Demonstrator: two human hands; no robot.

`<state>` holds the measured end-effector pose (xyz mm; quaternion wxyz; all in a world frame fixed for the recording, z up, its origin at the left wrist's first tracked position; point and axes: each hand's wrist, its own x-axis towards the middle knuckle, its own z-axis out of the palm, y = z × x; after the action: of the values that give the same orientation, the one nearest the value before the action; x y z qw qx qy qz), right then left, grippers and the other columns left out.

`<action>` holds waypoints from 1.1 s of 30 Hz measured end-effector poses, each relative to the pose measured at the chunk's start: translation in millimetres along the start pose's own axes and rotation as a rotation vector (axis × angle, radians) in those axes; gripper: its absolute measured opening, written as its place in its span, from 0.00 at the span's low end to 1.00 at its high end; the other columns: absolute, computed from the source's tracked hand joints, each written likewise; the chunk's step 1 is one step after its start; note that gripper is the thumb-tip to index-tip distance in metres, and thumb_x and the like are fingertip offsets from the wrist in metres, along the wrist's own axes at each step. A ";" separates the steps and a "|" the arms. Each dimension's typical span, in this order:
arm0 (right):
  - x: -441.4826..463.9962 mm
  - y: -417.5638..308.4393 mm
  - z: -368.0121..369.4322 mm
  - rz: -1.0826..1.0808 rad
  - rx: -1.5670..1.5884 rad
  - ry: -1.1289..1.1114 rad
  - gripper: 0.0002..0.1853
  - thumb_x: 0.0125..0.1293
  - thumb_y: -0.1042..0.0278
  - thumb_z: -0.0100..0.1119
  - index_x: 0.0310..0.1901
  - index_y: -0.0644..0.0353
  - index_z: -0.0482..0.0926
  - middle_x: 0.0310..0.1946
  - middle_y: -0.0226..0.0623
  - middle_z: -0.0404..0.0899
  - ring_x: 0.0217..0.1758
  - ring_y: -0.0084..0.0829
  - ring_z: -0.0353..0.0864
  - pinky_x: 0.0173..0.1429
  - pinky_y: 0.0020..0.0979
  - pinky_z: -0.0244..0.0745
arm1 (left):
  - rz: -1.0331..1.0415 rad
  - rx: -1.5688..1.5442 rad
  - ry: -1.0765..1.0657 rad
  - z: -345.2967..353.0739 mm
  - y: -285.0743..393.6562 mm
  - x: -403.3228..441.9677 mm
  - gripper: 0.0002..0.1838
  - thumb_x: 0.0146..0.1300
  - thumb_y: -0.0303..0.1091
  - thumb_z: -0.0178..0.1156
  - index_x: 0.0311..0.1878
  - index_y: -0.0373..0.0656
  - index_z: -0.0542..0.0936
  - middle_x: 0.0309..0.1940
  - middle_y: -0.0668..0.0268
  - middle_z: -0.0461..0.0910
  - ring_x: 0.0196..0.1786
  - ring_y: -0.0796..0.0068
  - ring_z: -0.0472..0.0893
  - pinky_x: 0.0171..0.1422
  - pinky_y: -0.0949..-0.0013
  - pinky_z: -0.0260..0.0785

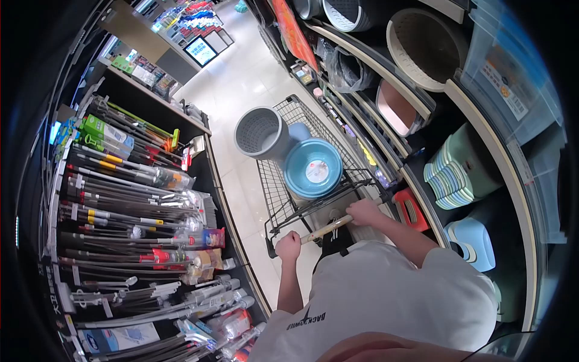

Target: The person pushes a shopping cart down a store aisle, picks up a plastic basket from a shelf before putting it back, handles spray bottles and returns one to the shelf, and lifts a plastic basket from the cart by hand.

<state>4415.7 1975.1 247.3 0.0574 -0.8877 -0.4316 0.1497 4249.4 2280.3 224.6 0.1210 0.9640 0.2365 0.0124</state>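
Both of my hands grip the handle (325,230) of a wire shopping cart (274,188). My left hand (288,246) is wrapped round the handle's left end. Near the right end, my right hand (364,212) is closed on the same bar. Inside the cart, a round blue basin (295,183) with a label on its bottom lies closest to me. A grey perforated basket (278,134) leans beyond it to the left, its mouth tilted up. A smaller light-blue item (299,131) is partly hidden behind them.
At the left, a shelf rack holds many mops and brooms (145,205). Along the right, shelves carry a beige basket (416,48), a stack of striped stools (449,175), a red stool (411,209) and a light-blue stool (479,241). The tiled aisle floor (241,66) runs ahead.
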 end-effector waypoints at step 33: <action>221.8 102.2 -98.1 0.168 0.221 -0.006 0.27 0.77 0.37 0.46 0.47 0.49 0.87 0.39 0.44 0.88 0.45 0.52 0.87 0.50 0.55 0.79 | -0.061 -0.012 -0.472 -46.4 23.9 258.7 0.34 0.79 0.57 0.35 0.45 0.46 0.89 0.41 0.47 0.88 0.49 0.42 0.87 0.58 0.44 0.78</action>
<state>4652.5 2088.1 268.8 0.1408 -0.9085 -0.3369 0.2035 4486.1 2389.0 266.8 0.1787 0.9319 0.2306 -0.2155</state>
